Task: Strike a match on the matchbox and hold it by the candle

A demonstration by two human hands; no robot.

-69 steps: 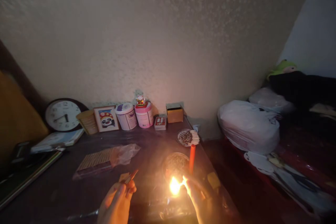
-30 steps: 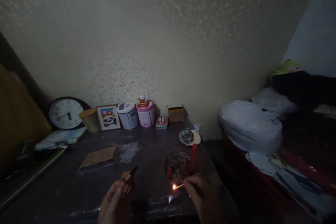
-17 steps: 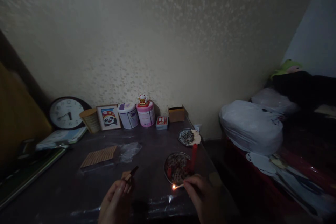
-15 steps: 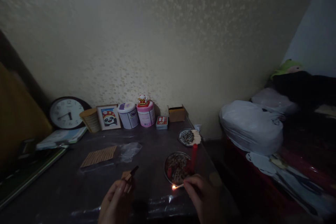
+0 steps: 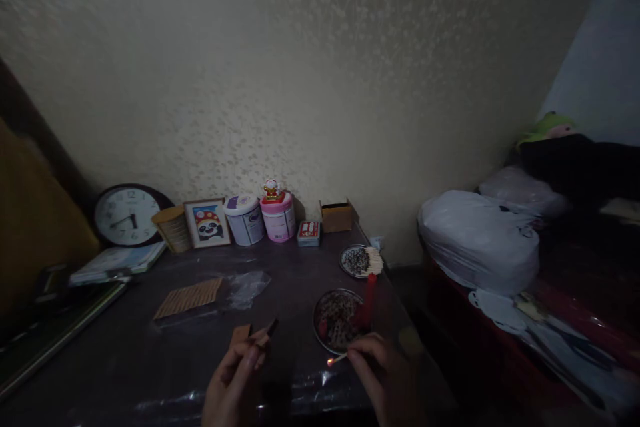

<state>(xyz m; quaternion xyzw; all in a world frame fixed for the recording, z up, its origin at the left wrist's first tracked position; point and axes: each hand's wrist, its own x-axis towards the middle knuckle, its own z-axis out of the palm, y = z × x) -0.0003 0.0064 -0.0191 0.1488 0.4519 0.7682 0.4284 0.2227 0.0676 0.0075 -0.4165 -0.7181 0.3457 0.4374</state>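
Observation:
In a dim room my right hand (image 5: 377, 373) pinches a matchstick (image 5: 337, 359) whose tip shows only a faint glow. It hovers just in front of a round metal dish (image 5: 338, 329) full of spent matches. A red candle (image 5: 369, 299) stands at the dish's right rim. My left hand (image 5: 234, 380) holds a small matchbox (image 5: 258, 335) above the dark table (image 5: 150, 353). Farther back a second small dish (image 5: 356, 261) carries unused matchsticks.
Along the wall stand a clock (image 5: 125, 216), a tan cup (image 5: 171, 229), a panda picture (image 5: 207, 223), two tubs (image 5: 245, 219), a red tin (image 5: 308, 233) and a cardboard box (image 5: 337, 216). A plastic-wrapped mat (image 5: 193, 296) lies mid-table. White bags (image 5: 477, 239) rest on the right.
The match flared brightly, then shrank to a small flame and now a faint glow. My left hand with the matchbox has shifted right, toward my right hand.

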